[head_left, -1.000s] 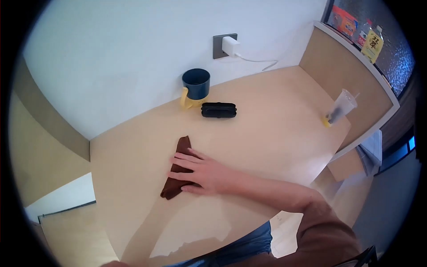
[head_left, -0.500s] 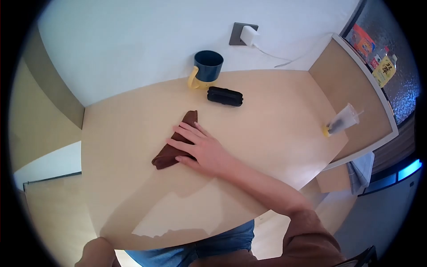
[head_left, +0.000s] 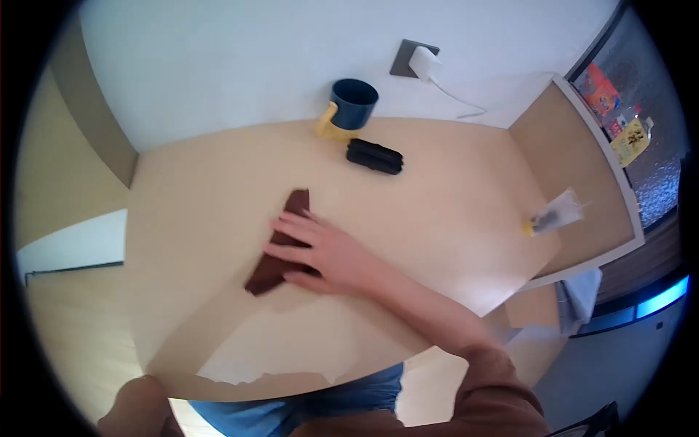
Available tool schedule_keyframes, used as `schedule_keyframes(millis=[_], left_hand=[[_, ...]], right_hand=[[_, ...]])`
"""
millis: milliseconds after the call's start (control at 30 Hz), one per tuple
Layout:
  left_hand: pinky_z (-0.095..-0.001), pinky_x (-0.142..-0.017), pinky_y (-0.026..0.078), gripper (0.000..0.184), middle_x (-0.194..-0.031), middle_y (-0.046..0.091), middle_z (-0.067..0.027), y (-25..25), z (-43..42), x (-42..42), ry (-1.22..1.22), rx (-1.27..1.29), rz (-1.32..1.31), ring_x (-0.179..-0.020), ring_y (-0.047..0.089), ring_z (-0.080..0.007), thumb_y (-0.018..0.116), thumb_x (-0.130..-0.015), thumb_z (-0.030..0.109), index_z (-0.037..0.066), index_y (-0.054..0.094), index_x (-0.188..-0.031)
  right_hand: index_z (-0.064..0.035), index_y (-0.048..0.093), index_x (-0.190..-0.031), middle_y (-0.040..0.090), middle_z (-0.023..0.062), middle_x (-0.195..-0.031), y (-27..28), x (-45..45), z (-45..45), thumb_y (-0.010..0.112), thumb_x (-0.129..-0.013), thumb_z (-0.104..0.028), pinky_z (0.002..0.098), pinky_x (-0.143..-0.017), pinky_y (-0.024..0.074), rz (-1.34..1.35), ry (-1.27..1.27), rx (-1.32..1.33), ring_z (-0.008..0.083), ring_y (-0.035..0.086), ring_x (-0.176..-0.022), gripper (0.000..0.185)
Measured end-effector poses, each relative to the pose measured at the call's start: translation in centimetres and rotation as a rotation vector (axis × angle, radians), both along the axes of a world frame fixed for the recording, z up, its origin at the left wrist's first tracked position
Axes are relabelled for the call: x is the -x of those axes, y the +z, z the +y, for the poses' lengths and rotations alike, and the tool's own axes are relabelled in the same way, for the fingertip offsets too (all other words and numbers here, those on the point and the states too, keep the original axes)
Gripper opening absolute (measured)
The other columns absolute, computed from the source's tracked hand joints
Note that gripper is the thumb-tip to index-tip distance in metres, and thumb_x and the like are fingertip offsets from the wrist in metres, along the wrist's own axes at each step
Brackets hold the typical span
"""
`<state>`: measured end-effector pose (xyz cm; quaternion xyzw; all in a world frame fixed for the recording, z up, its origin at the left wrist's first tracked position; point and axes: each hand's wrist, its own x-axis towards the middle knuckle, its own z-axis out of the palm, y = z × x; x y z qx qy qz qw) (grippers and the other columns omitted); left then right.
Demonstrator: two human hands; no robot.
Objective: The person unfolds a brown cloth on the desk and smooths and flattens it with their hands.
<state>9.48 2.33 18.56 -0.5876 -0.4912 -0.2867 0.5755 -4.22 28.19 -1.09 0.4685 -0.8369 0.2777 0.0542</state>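
A folded brown cloth [head_left: 266,273] lies on the light wooden table [head_left: 444,200], left of the middle. My right hand [head_left: 328,255] rests on top of it with fingers spread and stretched out, the cloth partly hidden beneath. Beyond the hand, near the wall, are a dark blue mug [head_left: 354,104] with a yellow base and handle and a black oblong object [head_left: 374,156]. Part of my left arm [head_left: 138,409] shows at the table's near left corner, but its hand cannot be seen.
To the right, a clear plastic cup [head_left: 559,212] with a straw and yellow bottom leans or lies near the wooden side panel [head_left: 582,171]. A white charger [head_left: 424,63] with a cable is in the wall socket. Bottles and an orange packet [head_left: 603,91] stand beyond the panel.
The camera view has shifted and turned. My right hand and the cloth have moved slightly left and nearer to me relative to the mug. More of my left arm now shows.
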Motion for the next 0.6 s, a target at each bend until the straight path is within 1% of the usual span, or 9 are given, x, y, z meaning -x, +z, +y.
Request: schedule_keyframes(millis=[133,167,267,300,400,467,533,567,600], left_hand=[[-0.0307,-0.048,0.033,0.05,-0.065,0.05,-0.0033,-2.0,-3.1,2.6,0.003,-0.118,0.017,-0.054,0.047,-0.0155,0.05,-0.116,0.033,0.006,0.045,-0.074],[-0.0309,-0.047,0.033,0.052,-0.064,0.049,-0.0034,-2.6,-4.1,4.0,0.016,-0.163,0.003,-0.054,0.047,-0.0156,0.05,-0.117,0.034,0.006,0.044,-0.073],[-0.0314,-0.046,0.032,0.057,-0.061,0.049,-0.0037,-5.2,-5.7,10.0,0.096,-0.284,-0.152,-0.052,0.046,-0.0159,0.049,-0.118,0.036,0.006,0.044,-0.07],[-0.0316,-0.046,0.031,0.058,-0.06,0.049,-0.0038,-6.6,-5.6,12.1,0.125,-0.321,-0.237,-0.051,0.046,-0.016,0.048,-0.118,0.037,0.006,0.043,-0.069],[-0.0321,-0.045,0.03,0.063,-0.058,0.049,-0.004,-12.8,-3.8,16.5,0.172,-0.358,-0.587,-0.049,0.045,-0.0163,0.047,-0.12,0.039,0.006,0.042,-0.066],[-0.0346,-0.045,0.034,0.055,-0.058,0.052,-0.0054,-17.5,-2.5,16.7,0.195,-0.363,-0.857,-0.049,0.047,-0.0162,0.05,-0.117,0.02,0.006,0.043,-0.065],[-0.0357,-0.046,0.037,0.051,-0.059,0.055,-0.007,-20.5,-2.6,16.0,0.326,0.027,-0.825,-0.048,0.049,-0.0165,0.045,-0.114,0.014,0.006,0.047,-0.064],[-0.0354,-0.047,0.037,0.05,-0.058,0.055,-0.0072,-20.7,-2.1,15.7,0.316,-0.012,-0.877,-0.048,0.049,-0.0168,0.044,-0.114,0.014,0.005,0.049,-0.064],[-0.0352,-0.047,0.038,0.05,-0.058,0.055,-0.0074,-20.4,-1.6,15.4,0.307,-0.046,-0.925,-0.048,0.05,-0.0171,0.043,-0.113,0.014,0.005,0.05,-0.064]], right_hand=[[-0.0193,0.061,-0.156,0.047,0.0174,-0.169,-0.5,-1.3,-0.7,0.073,-0.103,-0.032,0.058,-0.132,0.0304,-0.054,0.216,0.017,0.0391,0.04,-0.159,0.056],[-0.0224,0.059,-0.159,0.045,0.0143,-0.171,-0.4,-1.7,-0.8,0.072,-0.104,-0.037,0.0565,-0.134,0.0281,-0.066,0.249,-0.021,0.0359,0.037,-0.162,0.058],[-0.0256,0.057,-0.16,0.043,0.0101,-0.173,0.3,-1.2,-0.4,0.072,-0.104,-0.043,0.0559,-0.134,0.0264,-0.075,0.253,-0.063,0.0326,0.034,-0.164,0.061],[-0.0217,0.061,-0.156,0.049,0.0117,-0.169,0.2,-0.9,0.0,0.072,-0.103,-0.043,0.056,-0.135,0.0258,-0.017,0.159,-0.03,0.0324,0.037,-0.162,0.059],[-0.0223,0.061,-0.157,0.048,0.0122,-0.169,0.4,0.9,1.7,0.069,-0.105,-0.045,0.0564,-0.134,0.0265,0.096,-0.174,-0.094,0.0323,0.036,-0.162,0.058],[-0.0214,0.053,-0.164,0.043,0.0162,-0.173,0.5,0.8,1.9,0.068,-0.105,-0.045,0.062,-0.133,0.0249,0.047,-0.28,-0.151,0.0385,0.034,-0.163,0.064],[-0.0185,0.05,-0.165,0.042,0.0204,-0.172,0.6,-1.2,0.6,0.066,-0.106,-0.042,0.064,-0.132,0.0242,0.072,-0.264,-0.117,0.0409,0.033,-0.163,0.066],[-0.015,0.048,-0.166,0.04,0.0238,-0.172,1.0,-2.5,-0.1,0.064,-0.107,-0.04,0.0651,-0.132,0.0242,0.096,-0.158,-0.12,0.0425,0.032,-0.163,0.066],[-0.0181,0.048,-0.166,0.037,0.021,-0.174,1.6,-3.5,-0.8,0.062,-0.109,-0.042,0.0647,-0.132,0.0228,0.012,-0.019,-0.109,0.0401,0.032,-0.164,0.064]])
